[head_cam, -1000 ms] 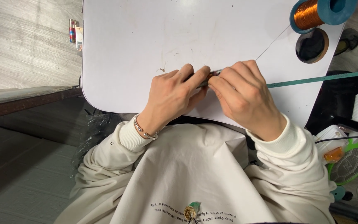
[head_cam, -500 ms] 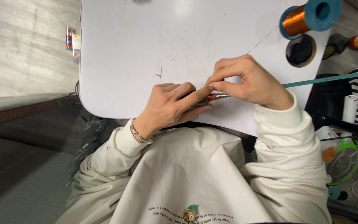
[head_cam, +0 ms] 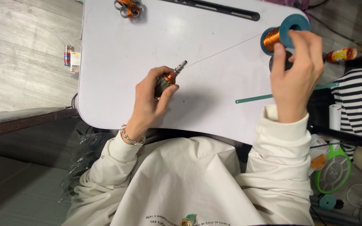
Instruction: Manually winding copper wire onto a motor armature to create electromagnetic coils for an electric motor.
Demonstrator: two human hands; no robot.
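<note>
My left hand (head_cam: 149, 100) grips a small dark motor rotor (head_cam: 168, 78) with copper windings and a metal shaft pointing up and right. A thin copper wire (head_cam: 223, 50) runs taut from the rotor to a blue spool of copper wire (head_cam: 279, 37) at the table's far right. My right hand (head_cam: 296, 69) is raised at the spool, fingers touching its blue flange. Both hands are over a white table (head_cam: 118, 54).
A thin green ruler-like strip (head_cam: 252, 98) lies on the table near my right wrist. Metal-and-copper parts (head_cam: 128, 7) sit at the table's far edge beside a black slot (head_cam: 214, 8). A green fan (head_cam: 332, 171), striped cloth (head_cam: 359, 98) and red bottle (head_cam: 341, 54) are right of the table.
My hands, together at the table's near edge, have separated. The right hand went up to the spool; the left hand holds the rotor alone, with the wire stretched between them.
</note>
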